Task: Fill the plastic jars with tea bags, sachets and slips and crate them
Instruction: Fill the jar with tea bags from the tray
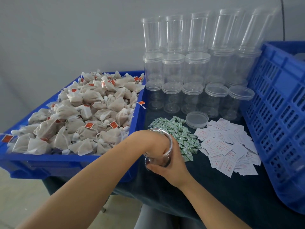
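Two hands, left hand (pixel 155 146) inside one jar (pixel 159 146), right hand (pixel 171 164) gripping

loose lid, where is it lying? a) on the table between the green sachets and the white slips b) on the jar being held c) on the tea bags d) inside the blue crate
a: the loose lid lies on the table, behind the green sachets and the white slips, in front of the jars.

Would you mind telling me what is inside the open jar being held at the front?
The left hand reaches down into the jar, which the right hand grips from outside. Its fingers and the jar's contents are hidden by the hand and glare, so I cannot tell what it holds.
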A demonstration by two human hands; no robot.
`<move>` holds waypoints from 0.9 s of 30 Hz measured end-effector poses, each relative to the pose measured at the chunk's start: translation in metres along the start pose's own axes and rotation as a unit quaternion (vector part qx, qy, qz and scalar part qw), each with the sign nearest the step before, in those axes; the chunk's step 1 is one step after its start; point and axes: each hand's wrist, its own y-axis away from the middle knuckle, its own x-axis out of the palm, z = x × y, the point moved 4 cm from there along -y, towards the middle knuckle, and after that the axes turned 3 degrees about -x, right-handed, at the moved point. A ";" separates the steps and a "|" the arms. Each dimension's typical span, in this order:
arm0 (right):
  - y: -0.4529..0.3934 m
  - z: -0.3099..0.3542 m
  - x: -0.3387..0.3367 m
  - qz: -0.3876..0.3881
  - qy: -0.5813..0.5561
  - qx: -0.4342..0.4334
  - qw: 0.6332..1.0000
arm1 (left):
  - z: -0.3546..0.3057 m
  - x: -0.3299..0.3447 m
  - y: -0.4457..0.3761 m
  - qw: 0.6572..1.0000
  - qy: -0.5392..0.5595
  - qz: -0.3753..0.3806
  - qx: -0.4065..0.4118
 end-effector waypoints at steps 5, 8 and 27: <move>0.000 -0.001 0.000 0.000 0.007 0.011 1.000 | -0.003 -0.002 -0.002 0.999 0.002 0.050 0.014; 0.000 -0.001 -0.001 0.006 -0.002 0.013 1.000 | -0.006 -0.011 0.009 0.998 -0.007 0.054 0.021; 0.003 0.007 -0.002 0.010 0.019 0.027 0.999 | 0.126 -0.022 0.045 0.873 0.221 -0.331 -0.282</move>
